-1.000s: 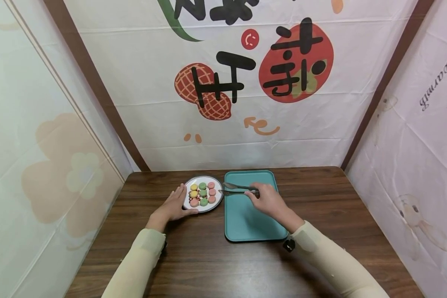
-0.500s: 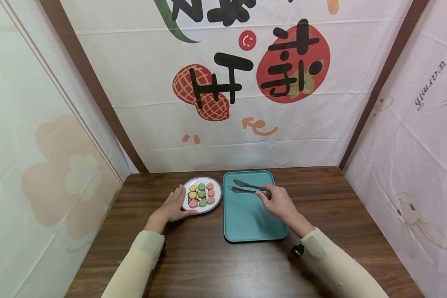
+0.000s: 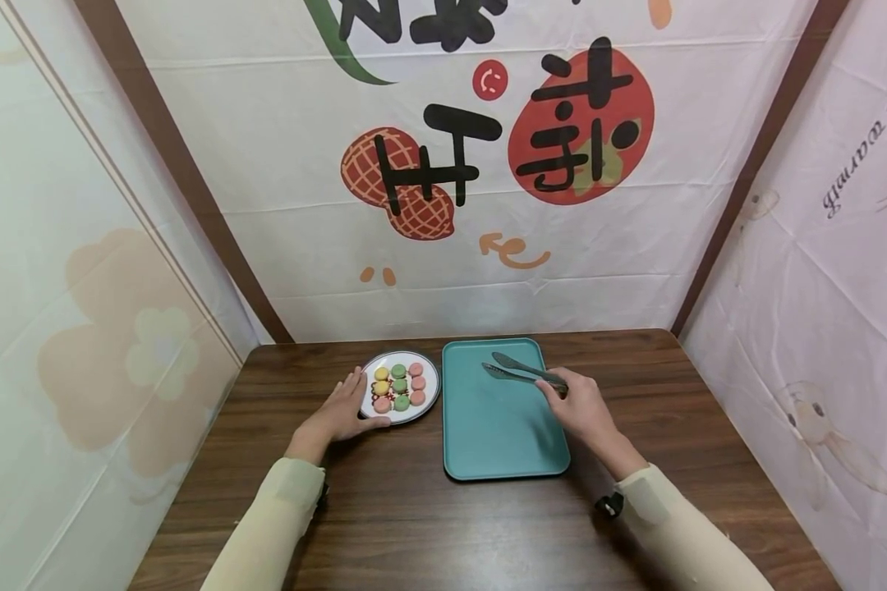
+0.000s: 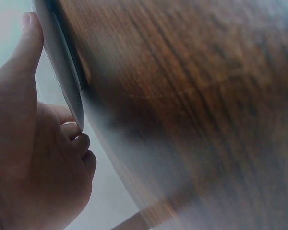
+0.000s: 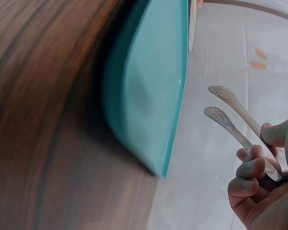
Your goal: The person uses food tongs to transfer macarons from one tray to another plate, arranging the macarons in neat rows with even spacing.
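Note:
On the left, a round white plate [image 3: 430,382] with a dark rim line carries several macarons [image 3: 399,386] in yellow, green and pink. My left hand [image 3: 337,412] holds the plate's left edge; the left wrist view shows the thumb along the rim and the other fingertips bent at the edge. Metal tongs [image 3: 521,364] with perforated tips are gripped in my right hand [image 3: 580,406]. Their arms stand apart with nothing between them, and they point left above the teal tray [image 3: 498,435]. In the right wrist view the thumb and fingers close round the tongs' handle end.
The teal tray lies just right of the plate on a dark wooden table [image 3: 414,525]. Behind the table's far edge hangs a white printed cloth [image 3: 303,246], and similar cloths stand along the left and right sides.
My right hand has drawn the tongs rightward, from beside the plate's right rim to above the right part of the tray. The left hand stays at the plate.

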Demonstrator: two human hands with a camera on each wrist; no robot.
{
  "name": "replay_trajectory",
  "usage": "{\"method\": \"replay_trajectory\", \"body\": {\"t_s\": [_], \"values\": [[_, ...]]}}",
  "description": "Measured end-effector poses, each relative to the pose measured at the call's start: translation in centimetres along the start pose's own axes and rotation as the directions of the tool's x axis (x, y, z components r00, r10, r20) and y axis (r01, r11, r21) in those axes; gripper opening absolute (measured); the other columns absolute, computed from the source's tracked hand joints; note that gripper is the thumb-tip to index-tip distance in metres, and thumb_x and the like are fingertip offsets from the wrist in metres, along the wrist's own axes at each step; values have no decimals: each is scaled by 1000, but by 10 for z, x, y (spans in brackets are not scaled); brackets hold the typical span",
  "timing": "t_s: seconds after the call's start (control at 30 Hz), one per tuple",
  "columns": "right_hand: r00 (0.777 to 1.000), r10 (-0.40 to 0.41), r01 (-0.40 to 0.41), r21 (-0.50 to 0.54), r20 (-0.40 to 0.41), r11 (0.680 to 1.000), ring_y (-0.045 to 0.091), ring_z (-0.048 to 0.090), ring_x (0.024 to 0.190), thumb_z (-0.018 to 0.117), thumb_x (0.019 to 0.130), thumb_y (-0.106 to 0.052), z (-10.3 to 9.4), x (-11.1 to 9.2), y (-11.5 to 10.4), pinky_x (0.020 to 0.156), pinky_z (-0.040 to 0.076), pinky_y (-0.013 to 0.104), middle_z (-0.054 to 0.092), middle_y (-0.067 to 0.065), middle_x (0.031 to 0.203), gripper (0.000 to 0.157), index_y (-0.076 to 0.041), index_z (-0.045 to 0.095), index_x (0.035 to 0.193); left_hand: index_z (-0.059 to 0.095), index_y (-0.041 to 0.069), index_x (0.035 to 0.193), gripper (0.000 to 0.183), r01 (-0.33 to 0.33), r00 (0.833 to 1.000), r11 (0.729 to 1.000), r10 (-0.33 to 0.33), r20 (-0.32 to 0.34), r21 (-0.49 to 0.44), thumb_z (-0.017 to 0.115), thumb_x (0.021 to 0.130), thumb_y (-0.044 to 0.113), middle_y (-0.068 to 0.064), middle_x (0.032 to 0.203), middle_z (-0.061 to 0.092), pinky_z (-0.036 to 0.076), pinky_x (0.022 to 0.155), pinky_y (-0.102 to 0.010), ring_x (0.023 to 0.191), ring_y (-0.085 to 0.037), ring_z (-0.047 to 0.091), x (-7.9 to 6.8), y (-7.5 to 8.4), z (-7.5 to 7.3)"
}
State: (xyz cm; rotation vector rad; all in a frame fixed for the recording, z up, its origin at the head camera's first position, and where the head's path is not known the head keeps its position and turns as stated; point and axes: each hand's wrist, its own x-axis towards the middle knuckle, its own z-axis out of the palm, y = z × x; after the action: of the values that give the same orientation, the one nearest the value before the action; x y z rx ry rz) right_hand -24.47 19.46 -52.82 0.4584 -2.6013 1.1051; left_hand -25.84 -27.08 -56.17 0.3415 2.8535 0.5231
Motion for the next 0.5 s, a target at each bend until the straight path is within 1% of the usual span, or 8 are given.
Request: {"method": "replay_trajectory", "body": {"t_s": [0.1,0.27,0.37,0.43,0.5], "values": [[1000,31,-31,4,-3,1000,12,61,66,73,106,-30,-6,-4,7,59,53,32,78,11,99,35,-1,75,125,10,-13,166,123,-4,1000,1000,4,1,-3,69,96,69,-34,175,1,10,133,-59,163,-48,5,0,0,0],[996,84,-84,5,0,996,15,51,52,70,107,-30,-18,-9,18,52,47,33,76,9,91,35,-1,74,126,9,-13,166,128,-6,1000,1000,6,4,-10,67,94,74,-34,175,0,10,133,-61,163,-49,4,-1,0,1],[994,106,-106,-4,-11,994,15,50,51,70,107,-30,-24,-11,24,54,47,34,76,13,92,36,1,73,126,9,-13,167,128,0,1000,1000,0,3,-1,66,94,75,-33,175,1,10,133,-60,164,-48,5,0,0,1],[993,118,-118,-15,-19,993,15,51,52,69,108,-31,-27,-13,28,56,48,35,77,15,95,38,2,72,127,9,-13,166,126,-2,1000,1000,2,-1,2,67,95,73,-34,175,2,10,133,-60,163,-49,6,0,0,1],[991,132,-133,-31,-25,991,15,52,53,69,108,-31,-30,-16,33,58,48,35,77,15,95,39,3,71,128,9,-13,167,124,3,1000,1000,-3,-1,7,67,96,71,-33,175,2,10,133,-59,164,-48,6,0,1,0]]}}
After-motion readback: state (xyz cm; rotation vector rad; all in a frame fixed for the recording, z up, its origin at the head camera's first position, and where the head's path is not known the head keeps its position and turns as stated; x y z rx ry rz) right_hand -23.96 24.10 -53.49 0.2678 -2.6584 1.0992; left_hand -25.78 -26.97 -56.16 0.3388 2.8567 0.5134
